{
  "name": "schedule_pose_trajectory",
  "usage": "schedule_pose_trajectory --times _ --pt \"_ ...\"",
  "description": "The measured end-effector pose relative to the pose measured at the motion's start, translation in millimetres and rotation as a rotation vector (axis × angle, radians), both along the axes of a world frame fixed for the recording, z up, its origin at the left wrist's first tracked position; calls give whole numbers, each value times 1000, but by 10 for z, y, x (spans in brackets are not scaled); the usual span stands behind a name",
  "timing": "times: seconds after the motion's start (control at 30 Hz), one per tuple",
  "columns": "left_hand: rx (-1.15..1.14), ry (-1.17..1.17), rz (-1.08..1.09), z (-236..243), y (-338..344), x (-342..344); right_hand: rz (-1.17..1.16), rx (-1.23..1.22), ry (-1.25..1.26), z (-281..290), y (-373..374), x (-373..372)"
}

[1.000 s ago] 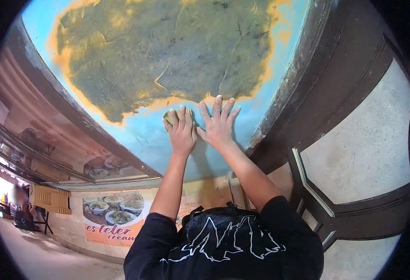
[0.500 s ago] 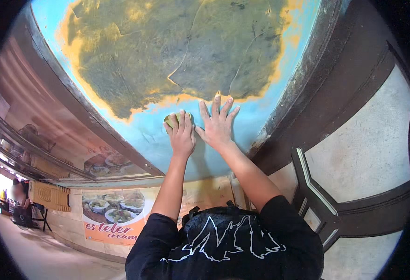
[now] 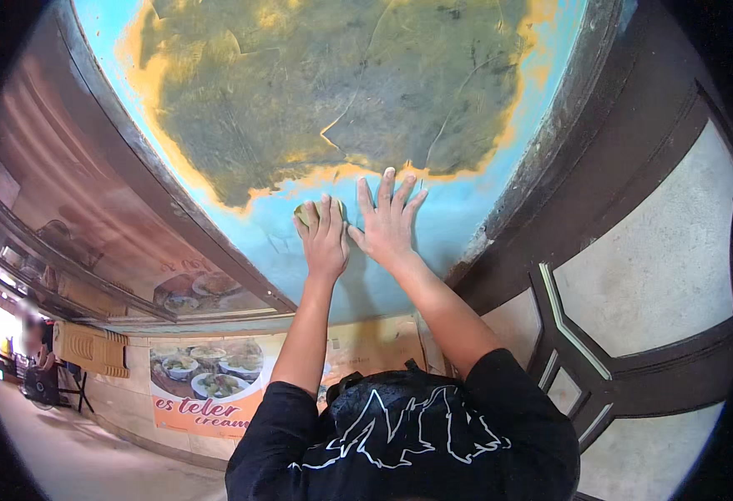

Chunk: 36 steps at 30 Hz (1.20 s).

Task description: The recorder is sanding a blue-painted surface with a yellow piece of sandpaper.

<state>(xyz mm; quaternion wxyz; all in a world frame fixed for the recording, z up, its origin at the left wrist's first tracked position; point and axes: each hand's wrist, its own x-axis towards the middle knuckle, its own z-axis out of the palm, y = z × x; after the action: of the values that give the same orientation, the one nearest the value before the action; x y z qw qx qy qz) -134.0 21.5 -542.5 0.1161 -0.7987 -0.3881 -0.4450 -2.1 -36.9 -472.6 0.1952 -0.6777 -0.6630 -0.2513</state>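
Note:
My left hand (image 3: 325,238) lies palm down on a blue-painted panel (image 3: 279,267). Under its fingers is a small yellow-green pad (image 3: 305,212) with a rounded edge, mostly covered by the hand; its material I cannot make out. Close beside it, my right hand (image 3: 389,225) rests flat on the same panel, fingers spread and holding nothing. Its fingertips reach the ragged yellow-orange rim of a large dark brown-grey patch (image 3: 333,92), where the blue coat does not cover the panel. Thin crack-like lines run through that patch.
Dark framing (image 3: 542,179) borders the panel at right, beside pale panes (image 3: 650,242). A glossy brown surface (image 3: 124,200) lies at left. Below are a food banner (image 3: 208,384), stacked tan stools (image 3: 91,351) and, far left, a person (image 3: 39,351).
The panel and its patch have shifted rightward in the picture while both hands keep nearly the same place in it. Both hands thus lie slightly farther left on the panel.

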Motion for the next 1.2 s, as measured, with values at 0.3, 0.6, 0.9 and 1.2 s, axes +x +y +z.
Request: schedule_pose_trajectory --times 0.3,0.6,0.9,1.2 --pt "-3 -15 0 232 169 -357 54 61 2 75 141 -371" --pt "9 -5 40 228 231 -643 33 21 8 -40 251 -626" --pt "-17 -27 20 29 165 -924 23 11 -7 -79 258 -780" --pt "-25 -50 21 39 230 -1084 39 9 73 -106 313 -944"
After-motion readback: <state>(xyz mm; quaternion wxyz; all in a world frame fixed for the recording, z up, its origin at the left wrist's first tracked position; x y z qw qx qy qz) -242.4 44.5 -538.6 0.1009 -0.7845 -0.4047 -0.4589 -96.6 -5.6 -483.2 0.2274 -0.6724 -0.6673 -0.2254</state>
